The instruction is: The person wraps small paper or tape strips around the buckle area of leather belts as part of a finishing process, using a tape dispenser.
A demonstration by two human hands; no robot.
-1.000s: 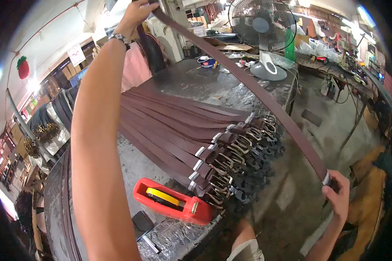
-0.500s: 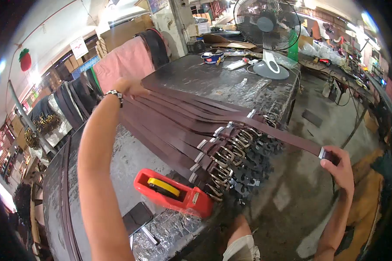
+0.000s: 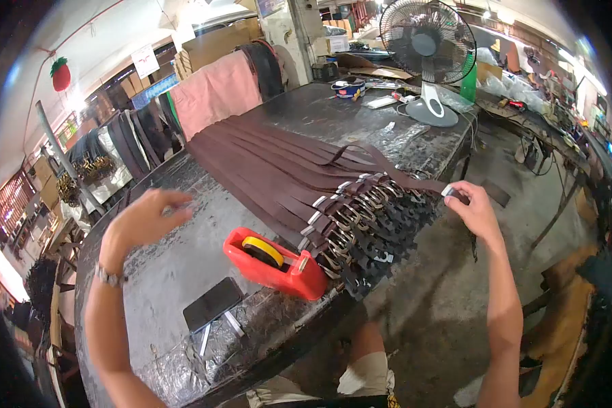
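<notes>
My right hand (image 3: pixel 474 209) pinches a dark brown belt (image 3: pixel 415 182) at the white band near its end, past the right edge of the table. That belt curves back in a raised loop over the others. Several brown belts (image 3: pixel 251 156) lie side by side across the table, most wrapped with a small white band near the buckle. Their metal buckles (image 3: pixel 347 228) cluster along the near edge, with black pieces hanging below. My left hand (image 3: pixel 146 219) is in the air left of the belts, fingers apart and holding nothing.
A red tape dispenser (image 3: pixel 275 265) stands near the front edge, with a black phone (image 3: pixel 213 304) and white strips (image 3: pixel 234 324) beside it. At the back are a fan (image 3: pixel 428 68) and a blue tub (image 3: pixel 348 89). Pink cloth (image 3: pixel 217 94) hangs at the left.
My left hand has left the far ends of the belts and moved back toward me, to the left. My right hand has moved left and up, still holding the belt, which now slackens into a loop.
</notes>
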